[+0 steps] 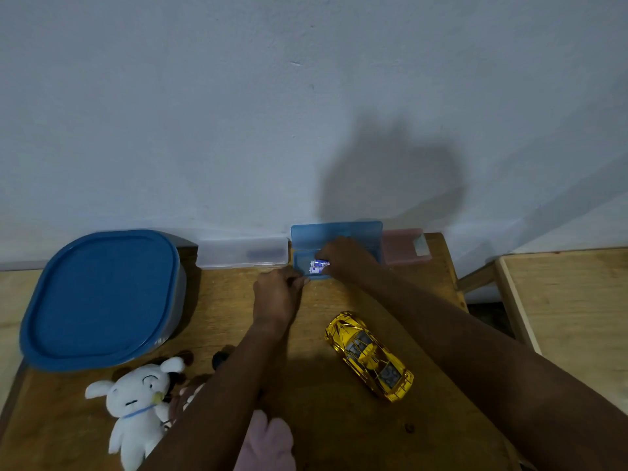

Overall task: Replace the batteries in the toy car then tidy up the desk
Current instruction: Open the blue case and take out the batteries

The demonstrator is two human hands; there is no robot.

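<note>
Reaching into an open blue box [336, 232] at the back of the desk [323, 419], the right hand [343, 256] pinches a pack of batteries [319, 266] while the left hand [278, 294] grips the box's front edge to steady it, the yellow toy car [368, 355] sitting untouched nearby.

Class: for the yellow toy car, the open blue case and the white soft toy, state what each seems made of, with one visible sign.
Yellow toy car: probably plastic with a shiny, metal-like coating; it shows bright glints.
Blue case: translucent plastic; its lid looks see-through.
White soft toy: plush fabric, matt and fuzzy at its edges.
</note>
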